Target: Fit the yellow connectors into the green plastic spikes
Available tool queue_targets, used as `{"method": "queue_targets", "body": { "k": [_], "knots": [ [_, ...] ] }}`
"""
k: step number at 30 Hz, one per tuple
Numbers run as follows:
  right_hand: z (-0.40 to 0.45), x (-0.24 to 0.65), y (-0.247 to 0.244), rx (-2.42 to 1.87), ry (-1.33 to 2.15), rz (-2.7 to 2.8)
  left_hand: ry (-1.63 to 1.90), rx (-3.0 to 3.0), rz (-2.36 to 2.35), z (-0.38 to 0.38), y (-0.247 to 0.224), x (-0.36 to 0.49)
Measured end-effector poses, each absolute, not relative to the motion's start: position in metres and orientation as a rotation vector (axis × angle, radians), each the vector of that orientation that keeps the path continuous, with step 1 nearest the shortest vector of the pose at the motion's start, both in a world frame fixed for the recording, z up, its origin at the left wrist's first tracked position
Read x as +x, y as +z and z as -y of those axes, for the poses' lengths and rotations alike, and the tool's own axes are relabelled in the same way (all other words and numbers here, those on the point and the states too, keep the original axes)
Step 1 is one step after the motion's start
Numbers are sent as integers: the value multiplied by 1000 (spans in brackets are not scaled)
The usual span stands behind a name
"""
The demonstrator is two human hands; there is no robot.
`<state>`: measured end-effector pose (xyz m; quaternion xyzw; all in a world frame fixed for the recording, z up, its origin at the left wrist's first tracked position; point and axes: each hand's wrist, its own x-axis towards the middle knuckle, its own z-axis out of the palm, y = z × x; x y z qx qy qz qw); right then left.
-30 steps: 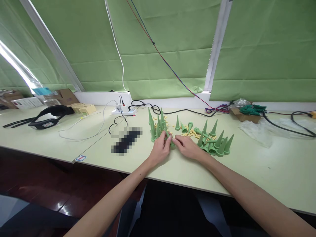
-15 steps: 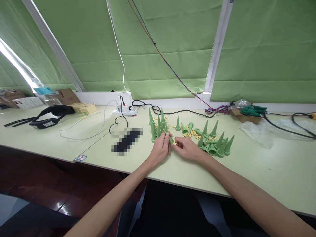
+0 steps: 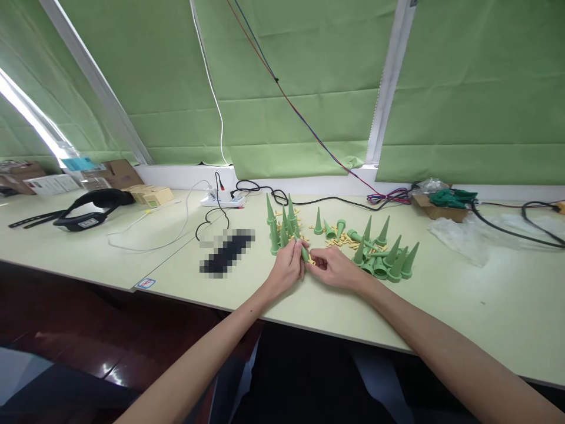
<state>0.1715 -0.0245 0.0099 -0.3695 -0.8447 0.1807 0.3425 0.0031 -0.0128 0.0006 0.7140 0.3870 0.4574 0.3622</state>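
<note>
My left hand (image 3: 288, 263) is closed round a green plastic spike (image 3: 305, 254) above the front part of the table. A small yellow plastic peg (image 3: 311, 261) sticks out of the spike's near end. My right hand (image 3: 332, 266) pinches at this peg with thumb and forefinger; its other fingers are curled in. Just beyond my left hand, several green spikes (image 3: 274, 234) stand upright in a group. More green spikes (image 3: 394, 264), some upright and some lying, crowd to the right of my right hand. Loose yellow pegs (image 3: 339, 240) lie scattered between the two groups.
At the back are a white power strip (image 3: 223, 199) and black cables (image 3: 326, 199). A cardboard box (image 3: 441, 210) with green cloth and clear plastic wrap (image 3: 461, 235) lie right. Left are a black headset (image 3: 90, 209) and yellowish boxes (image 3: 152, 195). A pixelated dark patch (image 3: 227, 253) is nearer.
My right fingers have shifted slightly down and back from the spike's end, so more of the yellow peg shows. My left hand keeps its hold on the spike.
</note>
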Motion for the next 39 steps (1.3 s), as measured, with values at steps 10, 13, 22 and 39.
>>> {"method": "queue_targets", "body": {
  "k": [10, 13, 22, 39],
  "knots": [
    [25, 171, 9, -966, 392, 2260, 1130, 1872, -1008, 13, 0, 2],
    [26, 170, 9, -979, 393, 2273, 1137, 1884, -1017, 12, -1, 3],
    [28, 170, 9, -1009, 367, 2291, 1124, 1958, -1056, 12, 1, 1],
    [29, 169, 9, -1020, 346, 2317, 1084, 2078, -1097, 12, 4, 1]
  ]
}}
